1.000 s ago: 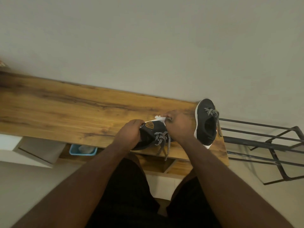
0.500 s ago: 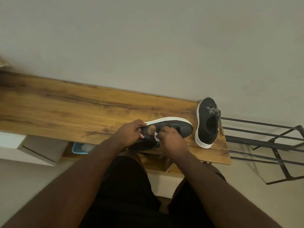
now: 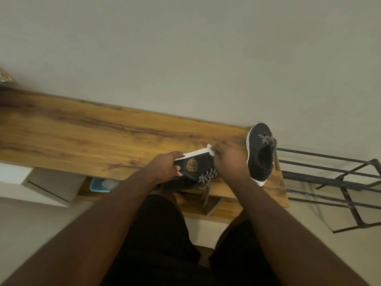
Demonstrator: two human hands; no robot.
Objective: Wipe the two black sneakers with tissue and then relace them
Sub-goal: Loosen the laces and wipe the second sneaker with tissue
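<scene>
Looking down from the head camera, I take the wooden shelf top (image 3: 82, 137) as my landmark. Near its right end and at its front edge, the left hand (image 3: 165, 166) grips the heel of one black sneaker (image 3: 195, 165), fingers curled round the back. This shoe is tipped on its side, white sole rim facing the wall, an orange badge showing on its flank. Its speckled laces (image 3: 206, 178) hang loose over the shelf's front edge.

The right hand (image 3: 228, 159) sits over the toe half of that same shoe, fingers bent down onto it. A scrap of white tissue (image 3: 210, 148) pokes out from under the fingertips against the sole rim (most of the tissue is hidden by the hand, so I cannot tell how it is pinched).

The second black sneaker (image 3: 260, 153) stands at the shelf's far right end, just beside the right hand, toe toward the wall, its laces bunched near the tongue with one end trailing off the edge.

Beyond the shelf's right end: a black metal rack (image 3: 334, 178). Below the shelf's front edge, left of the hands: a small blue tub (image 3: 98, 187).
</scene>
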